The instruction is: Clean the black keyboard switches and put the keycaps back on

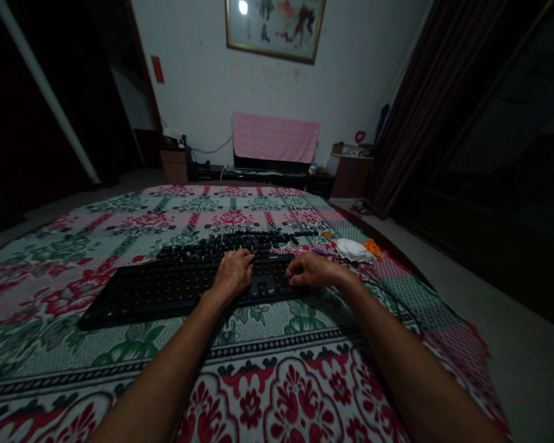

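A black computer keyboard lies at a slant on the bed-like patterned cover, most of its keycaps off and rows of small pale switch points showing. A few dark keycaps sit on it near its front edge, right of the middle. My left hand rests palm down across the keyboard, fingers forward at its far edge. Over the number pad, my right hand has thumb and fingertips pinched together; whatever they hold is too small to tell. Loose black keycaps lie spread in a long band just behind the keyboard.
A crumpled white cloth or bag and an orange item lie right of the keyboard. A dark cable runs along the patterned cover. Against the far wall, a pink towel hangs over a dark screen. Dark curtains hang right.
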`<state>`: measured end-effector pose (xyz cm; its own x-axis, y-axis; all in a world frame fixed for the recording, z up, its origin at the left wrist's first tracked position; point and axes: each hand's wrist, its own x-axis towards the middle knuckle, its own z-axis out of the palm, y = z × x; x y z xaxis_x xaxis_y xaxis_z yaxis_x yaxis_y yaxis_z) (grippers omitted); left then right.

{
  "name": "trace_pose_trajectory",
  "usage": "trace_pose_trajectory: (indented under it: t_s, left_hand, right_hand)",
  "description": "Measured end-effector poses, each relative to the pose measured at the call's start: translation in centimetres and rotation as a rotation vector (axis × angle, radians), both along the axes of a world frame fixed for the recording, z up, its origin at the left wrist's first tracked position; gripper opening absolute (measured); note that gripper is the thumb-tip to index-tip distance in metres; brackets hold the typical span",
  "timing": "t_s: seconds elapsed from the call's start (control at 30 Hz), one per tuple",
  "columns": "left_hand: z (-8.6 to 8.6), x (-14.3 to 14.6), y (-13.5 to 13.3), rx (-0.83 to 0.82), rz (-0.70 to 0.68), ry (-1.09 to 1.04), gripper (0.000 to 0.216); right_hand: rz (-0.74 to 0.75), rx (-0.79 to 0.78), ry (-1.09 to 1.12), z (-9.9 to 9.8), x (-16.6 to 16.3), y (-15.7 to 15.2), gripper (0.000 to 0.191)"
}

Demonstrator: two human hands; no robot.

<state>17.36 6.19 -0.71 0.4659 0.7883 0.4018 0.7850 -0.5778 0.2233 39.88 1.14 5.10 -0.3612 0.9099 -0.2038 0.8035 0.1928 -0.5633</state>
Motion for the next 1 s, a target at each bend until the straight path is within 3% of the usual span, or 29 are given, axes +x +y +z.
trace_pose_trajectory:
  t_s: [0.57,0.67,0.83,1.0]
  left_hand:
    - [0.7,0.3,-0.7,0.041,0.002,-0.004,0.029]
    - [1.5,1.2,-1.6,0.069,-0.069,-0.087,0.023]
    - [1.9,2.9,-3.3,-0.03,-0.242,-0.102,0.019]
    - [1.5,3.5,-3.8,-0.114,-0.277,-0.084,0.019]
  right_hand:
    - [-0.042,-0.122,0.168,-0.9,0.8,1.3,0.025]
    - [-0.025,-0.13,0.174,-1.0,0.9,1.4,0.026]
    - [0.025,-0.133,0.183,-1.2,0.9,1.5,0.028]
    - [0.008,-0.121,0.182,-1.0,0.7,1.2,0.027]
